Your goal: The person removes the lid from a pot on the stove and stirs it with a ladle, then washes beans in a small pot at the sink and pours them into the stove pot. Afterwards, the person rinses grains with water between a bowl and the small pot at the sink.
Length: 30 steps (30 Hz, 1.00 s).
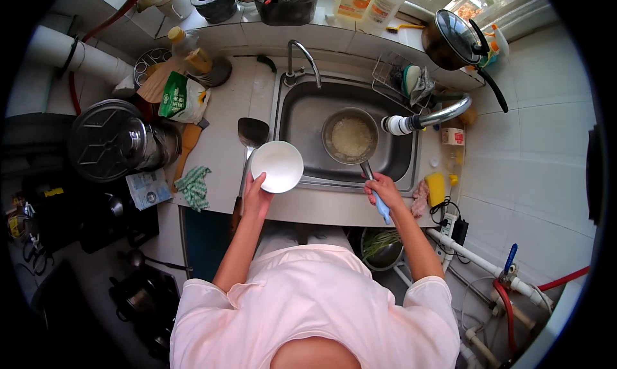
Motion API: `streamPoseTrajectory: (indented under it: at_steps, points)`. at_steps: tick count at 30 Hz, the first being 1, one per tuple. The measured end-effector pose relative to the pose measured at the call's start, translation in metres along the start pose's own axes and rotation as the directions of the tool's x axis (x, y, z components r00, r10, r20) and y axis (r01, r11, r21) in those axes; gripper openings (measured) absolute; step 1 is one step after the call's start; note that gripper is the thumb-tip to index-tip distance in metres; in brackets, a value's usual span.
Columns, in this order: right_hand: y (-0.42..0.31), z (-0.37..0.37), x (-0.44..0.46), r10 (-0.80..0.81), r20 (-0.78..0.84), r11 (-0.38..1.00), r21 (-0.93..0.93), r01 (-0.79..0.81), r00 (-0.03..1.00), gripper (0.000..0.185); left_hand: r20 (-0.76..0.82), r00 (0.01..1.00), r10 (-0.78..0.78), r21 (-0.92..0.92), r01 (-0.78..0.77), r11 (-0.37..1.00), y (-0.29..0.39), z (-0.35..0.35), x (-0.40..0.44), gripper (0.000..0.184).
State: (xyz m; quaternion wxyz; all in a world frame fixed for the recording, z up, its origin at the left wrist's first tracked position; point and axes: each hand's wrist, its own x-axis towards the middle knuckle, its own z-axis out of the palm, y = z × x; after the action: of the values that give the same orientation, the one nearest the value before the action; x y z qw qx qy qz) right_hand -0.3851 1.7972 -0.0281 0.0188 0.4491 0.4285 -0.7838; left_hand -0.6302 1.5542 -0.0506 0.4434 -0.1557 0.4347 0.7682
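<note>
My left hand grips a white bowl by its near left rim, over the counter just left of the sink. The bowl's inside looks bare. In my right hand is the blue handle of a small saucepan, its fingers wrapped round it. The pan hangs over or rests in the steel sink; I cannot tell which. Pale, cloudy contents fill the pan. A wide-bladed spatula lies on the counter beside the bowl, partly hidden by it.
A faucet rises behind the sink, and a second spout reaches in from the right. A green-checked cloth and a green-white bag lie left. At right are a yellow sponge and a lidded pot on the ledge.
</note>
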Motion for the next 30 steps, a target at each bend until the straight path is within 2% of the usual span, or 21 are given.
streamPoseTrajectory:
  at_steps: [3, 7, 10, 11, 15, 17, 24, 27, 30]
  points:
    - [-0.02, 0.032, -0.041, -0.044, -0.001, 0.998, 0.043, 0.044, 0.999, 0.032, -0.002, 1.0, -0.015, 0.021, 0.015, 1.0, -0.005, 0.002, 0.012, 0.057]
    - [-0.031, 0.07, -0.075, -0.121, -0.042, 0.992, 0.038, 0.122, 0.992, 0.034, 0.071, 0.996, -0.046, 0.003, 0.046, 0.999, -0.017, 0.009, 0.028, 0.061]
    - [-0.032, 0.09, -0.088, -0.142, -0.084, 0.989, 0.023, 0.145, 0.986, 0.034, 0.044, 0.993, -0.112, 0.036, 0.11, 0.993, -0.026, 0.018, 0.035, 0.061]
    - [-0.032, 0.097, -0.092, -0.154, -0.109, 0.987, 0.018, 0.157, 0.982, 0.034, 0.098, 0.988, -0.117, 0.011, 0.116, 0.993, -0.029, 0.021, 0.036, 0.062]
    - [-0.035, 0.116, -0.105, -0.223, -0.214, 0.975, -0.035, 0.221, 0.951, 0.026, 0.127, 0.984, -0.125, -0.005, 0.126, 0.992, -0.037, 0.035, 0.037, 0.058]
    - [-0.035, 0.121, -0.108, -0.264, -0.241, 0.965, -0.061, 0.257, 0.934, 0.024, 0.12, 0.982, -0.145, 0.021, 0.143, 0.989, -0.037, 0.04, 0.035, 0.052]
    - [-0.046, 0.135, -0.124, -0.356, -0.312, 0.934, -0.158, 0.322, 0.881, 0.022, 0.156, 0.979, -0.127, -0.026, 0.133, 0.991, -0.03, 0.051, 0.029, 0.054]
    - [-0.051, 0.14, -0.124, -0.381, -0.306, 0.924, -0.108, 0.366, 0.872, 0.024, 0.191, 0.974, -0.123, -0.034, 0.132, 0.991, -0.023, 0.056, 0.027, 0.055]
    - [-0.051, 0.14, -0.129, -0.375, -0.309, 0.926, -0.159, 0.342, 0.874, 0.028, 0.194, 0.973, -0.126, -0.053, 0.138, 0.989, -0.016, 0.059, 0.028, 0.059]
